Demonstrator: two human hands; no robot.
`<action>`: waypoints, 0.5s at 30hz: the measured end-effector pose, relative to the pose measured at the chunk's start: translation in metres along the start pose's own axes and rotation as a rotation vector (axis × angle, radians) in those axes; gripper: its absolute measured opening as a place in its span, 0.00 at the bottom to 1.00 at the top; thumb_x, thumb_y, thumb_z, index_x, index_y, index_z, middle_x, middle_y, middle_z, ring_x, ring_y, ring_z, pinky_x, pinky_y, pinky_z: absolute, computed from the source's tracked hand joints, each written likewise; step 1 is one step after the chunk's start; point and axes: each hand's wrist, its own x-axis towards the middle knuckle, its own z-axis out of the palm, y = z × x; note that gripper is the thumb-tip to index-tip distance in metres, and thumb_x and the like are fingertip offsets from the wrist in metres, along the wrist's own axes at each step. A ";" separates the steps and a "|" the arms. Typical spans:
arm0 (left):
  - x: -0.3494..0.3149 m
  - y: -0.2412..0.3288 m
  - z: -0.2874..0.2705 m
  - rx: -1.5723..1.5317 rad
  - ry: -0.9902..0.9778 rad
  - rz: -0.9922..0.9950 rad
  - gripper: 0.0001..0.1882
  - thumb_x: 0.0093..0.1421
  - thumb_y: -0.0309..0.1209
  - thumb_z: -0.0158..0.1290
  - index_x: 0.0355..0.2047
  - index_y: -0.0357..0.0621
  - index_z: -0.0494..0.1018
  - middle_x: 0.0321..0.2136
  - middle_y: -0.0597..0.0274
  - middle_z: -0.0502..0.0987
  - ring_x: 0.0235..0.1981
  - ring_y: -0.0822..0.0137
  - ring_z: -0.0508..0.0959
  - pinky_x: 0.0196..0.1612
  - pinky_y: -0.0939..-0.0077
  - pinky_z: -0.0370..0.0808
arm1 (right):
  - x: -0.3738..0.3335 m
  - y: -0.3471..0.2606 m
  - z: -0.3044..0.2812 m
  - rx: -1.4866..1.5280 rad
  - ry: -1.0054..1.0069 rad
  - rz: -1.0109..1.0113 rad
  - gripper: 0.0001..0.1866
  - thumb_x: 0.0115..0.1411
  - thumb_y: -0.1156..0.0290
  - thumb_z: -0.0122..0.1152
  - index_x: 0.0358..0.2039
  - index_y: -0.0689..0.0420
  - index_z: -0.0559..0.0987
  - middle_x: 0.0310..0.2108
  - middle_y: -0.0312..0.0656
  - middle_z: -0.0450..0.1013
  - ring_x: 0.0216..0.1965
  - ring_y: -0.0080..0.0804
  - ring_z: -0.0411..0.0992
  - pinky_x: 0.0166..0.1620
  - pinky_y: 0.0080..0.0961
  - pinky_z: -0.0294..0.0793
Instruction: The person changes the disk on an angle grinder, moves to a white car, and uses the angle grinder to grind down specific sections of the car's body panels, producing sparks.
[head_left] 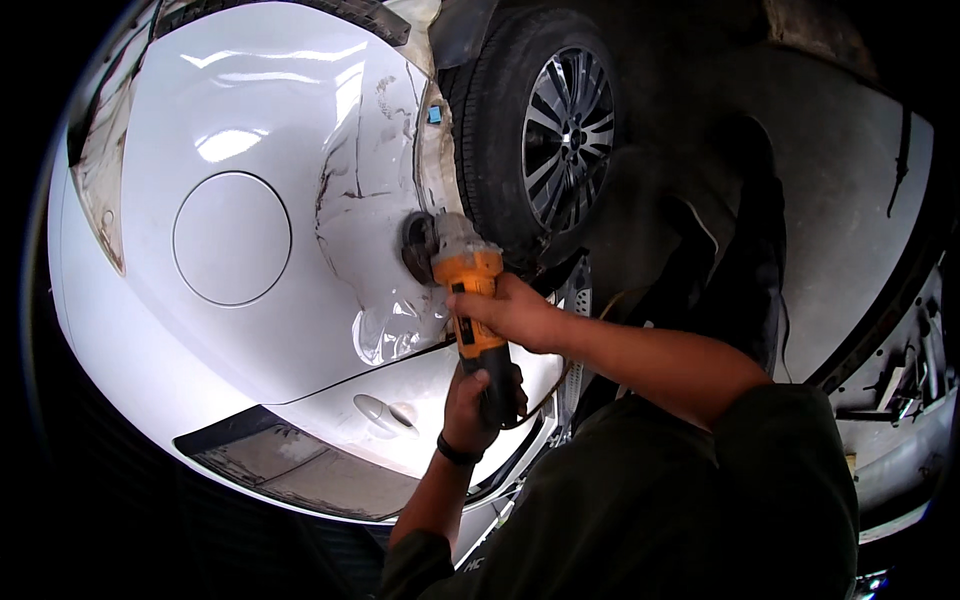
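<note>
I hold an orange and black angle grinder [468, 268] with both hands. My left hand [472, 408] is closed around its black rear end. Farther up, my right hand [518, 314] grips the orange body just behind the metal head. The grinder's dark disc [417, 248] is at the damaged edge of a white car panel [225, 340], close to the wheel arch; whether it touches cannot be told. Creases, dents and dark scratches mark the panel [350, 190] around there.
A tyre with a multi-spoke wheel [572, 138] stands right beside the grinder. The panel bears a round fuel flap [232, 238]; below is a door handle [385, 413]. A thin cord [783, 330] hangs near my legs. Loose parts [905, 385] lie at the right.
</note>
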 end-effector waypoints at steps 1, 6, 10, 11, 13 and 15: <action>-0.003 -0.007 -0.005 -0.014 -0.019 -0.020 0.25 0.63 0.45 0.50 0.51 0.39 0.65 0.34 0.52 0.78 0.28 0.61 0.82 0.31 0.66 0.81 | -0.002 0.007 0.000 -0.011 0.005 0.031 0.30 0.64 0.54 0.66 0.56 0.63 0.73 0.47 0.44 0.76 0.48 0.31 0.76 0.53 0.30 0.77; -0.001 -0.007 0.005 0.015 0.011 0.013 0.26 0.65 0.48 0.50 0.51 0.38 0.66 0.35 0.53 0.78 0.28 0.62 0.81 0.30 0.68 0.80 | -0.005 0.000 -0.001 -0.051 0.011 0.001 0.29 0.64 0.54 0.66 0.55 0.63 0.73 0.46 0.42 0.76 0.47 0.29 0.76 0.52 0.29 0.76; 0.008 0.008 0.011 0.086 0.050 0.074 0.28 0.66 0.51 0.49 0.50 0.36 0.66 0.34 0.53 0.78 0.27 0.63 0.80 0.29 0.70 0.79 | 0.007 -0.001 -0.003 -0.025 -0.004 -0.003 0.30 0.64 0.53 0.66 0.56 0.63 0.73 0.45 0.41 0.76 0.47 0.29 0.76 0.51 0.29 0.76; 0.007 0.006 0.011 0.083 0.050 0.076 0.28 0.66 0.51 0.49 0.50 0.36 0.66 0.34 0.53 0.78 0.27 0.63 0.80 0.29 0.70 0.79 | 0.004 -0.004 -0.002 -0.002 -0.002 -0.010 0.30 0.63 0.53 0.66 0.56 0.63 0.73 0.45 0.41 0.76 0.46 0.29 0.76 0.51 0.29 0.76; -0.002 -0.004 0.006 0.113 0.025 0.062 0.28 0.66 0.51 0.50 0.50 0.38 0.67 0.34 0.53 0.78 0.27 0.63 0.80 0.29 0.70 0.79 | -0.004 0.002 -0.001 -0.009 -0.005 0.008 0.29 0.64 0.53 0.66 0.55 0.63 0.74 0.44 0.41 0.76 0.46 0.28 0.76 0.51 0.29 0.76; -0.012 -0.018 -0.002 -0.021 -0.011 -0.013 0.25 0.64 0.45 0.52 0.53 0.41 0.63 0.35 0.52 0.77 0.29 0.61 0.81 0.32 0.66 0.81 | -0.012 0.014 0.000 -0.022 -0.001 0.034 0.29 0.64 0.53 0.66 0.55 0.63 0.74 0.43 0.41 0.76 0.46 0.28 0.76 0.51 0.29 0.76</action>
